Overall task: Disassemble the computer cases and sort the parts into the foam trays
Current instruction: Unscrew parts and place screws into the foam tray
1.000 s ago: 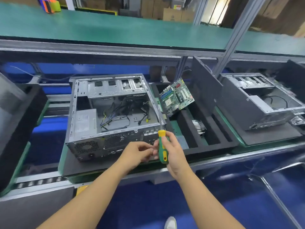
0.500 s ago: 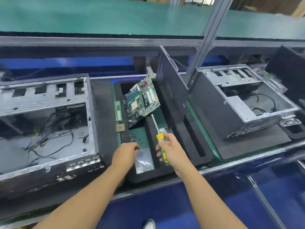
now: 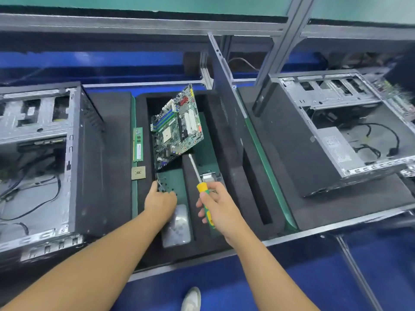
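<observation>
Computer cases number two: left case [image 3: 45,153] and right case [image 3: 336,131], both open, flanking one foam tray [image 3: 202,243]. Step in hand, by judgement: depositing screws [image 3: 167,187] in the tray's small green-floored compartment. There the left hand [image 3: 160,200] reaches in, fingers bent downward; whether they pinch a screw cannot be told. Beside it the right hand [image 3: 217,207] grips one screwdriver [image 3: 201,185], tip over the tray. Tray contents: one motherboard [image 3: 177,129], tilted; one memory stick [image 3: 137,144]; one processor chip [image 3: 138,173]. Screws are too small to count. Next move probably requires returning to a case with the screwdriver.
</observation>
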`<state>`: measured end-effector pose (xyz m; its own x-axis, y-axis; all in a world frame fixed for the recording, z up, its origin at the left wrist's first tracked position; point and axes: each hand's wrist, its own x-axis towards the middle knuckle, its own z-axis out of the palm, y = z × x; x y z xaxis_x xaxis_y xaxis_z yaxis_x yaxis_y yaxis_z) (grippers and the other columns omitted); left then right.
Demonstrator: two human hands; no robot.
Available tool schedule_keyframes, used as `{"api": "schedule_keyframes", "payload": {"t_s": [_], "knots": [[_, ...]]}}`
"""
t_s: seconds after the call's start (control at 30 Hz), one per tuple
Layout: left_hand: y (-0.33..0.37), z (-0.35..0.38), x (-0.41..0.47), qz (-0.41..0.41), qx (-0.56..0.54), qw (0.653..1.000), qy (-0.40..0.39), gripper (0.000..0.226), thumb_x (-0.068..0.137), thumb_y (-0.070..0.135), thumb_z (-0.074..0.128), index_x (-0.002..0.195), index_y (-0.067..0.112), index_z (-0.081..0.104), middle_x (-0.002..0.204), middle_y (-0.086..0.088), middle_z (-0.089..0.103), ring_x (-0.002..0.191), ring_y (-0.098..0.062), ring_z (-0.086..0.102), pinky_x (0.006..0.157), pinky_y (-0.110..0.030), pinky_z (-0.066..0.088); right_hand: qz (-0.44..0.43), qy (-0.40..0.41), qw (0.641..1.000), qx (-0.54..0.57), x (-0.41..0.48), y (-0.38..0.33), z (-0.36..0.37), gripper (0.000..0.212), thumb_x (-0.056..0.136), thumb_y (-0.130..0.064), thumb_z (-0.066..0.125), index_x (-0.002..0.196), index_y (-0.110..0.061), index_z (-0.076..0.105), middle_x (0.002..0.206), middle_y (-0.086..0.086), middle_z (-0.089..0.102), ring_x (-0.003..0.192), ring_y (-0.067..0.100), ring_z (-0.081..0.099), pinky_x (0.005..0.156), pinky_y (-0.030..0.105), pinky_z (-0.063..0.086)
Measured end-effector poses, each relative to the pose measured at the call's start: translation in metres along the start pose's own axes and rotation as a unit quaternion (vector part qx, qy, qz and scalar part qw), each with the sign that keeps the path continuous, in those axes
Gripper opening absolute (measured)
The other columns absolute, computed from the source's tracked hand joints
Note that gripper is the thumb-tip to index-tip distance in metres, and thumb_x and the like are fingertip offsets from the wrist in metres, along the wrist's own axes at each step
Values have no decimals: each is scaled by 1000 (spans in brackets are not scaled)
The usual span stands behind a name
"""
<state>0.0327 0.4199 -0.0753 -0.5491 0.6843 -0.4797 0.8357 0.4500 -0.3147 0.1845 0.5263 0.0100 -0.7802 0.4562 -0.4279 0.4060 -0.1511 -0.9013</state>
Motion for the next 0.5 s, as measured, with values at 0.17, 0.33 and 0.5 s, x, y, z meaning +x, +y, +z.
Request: {"api": "schedule_keyframes", "payload": {"t_s": [0.17, 0.33, 0.5], "knots": [[-3, -17, 4, -7, -67, 998, -8, 32, 92, 5, 46, 124, 10, 49, 115, -1, 66, 109, -21, 63, 119, -40, 15, 10, -4, 1000, 2, 7, -2, -2, 13, 104, -26, 50, 114, -32, 54, 81, -6, 66, 66, 10, 60, 61, 28, 52], [-12, -39, 7, -28, -232, 971, -46, 31, 93, -2, 49, 122, 5, 57, 121, -12, 62, 106, -28, 64, 86, -34, 51, 19, -9, 1000, 18, 7, -6, 1, 13, 102, -27, 51, 113, -31, 55, 79, -7, 67, 67, 11, 60, 61, 27, 52], [-26, -43, 4, -64, -449, 882, -131, 20, 88, 3, 67, 107, 6, 72, 106, -8, 73, 95, -22, 71, 82, -25, 56, 22, -4, 999, 27, 4, -9, 0, 12, 103, -24, 51, 113, -29, 56, 81, -3, 67, 67, 13, 59, 62, 30, 51]]}}
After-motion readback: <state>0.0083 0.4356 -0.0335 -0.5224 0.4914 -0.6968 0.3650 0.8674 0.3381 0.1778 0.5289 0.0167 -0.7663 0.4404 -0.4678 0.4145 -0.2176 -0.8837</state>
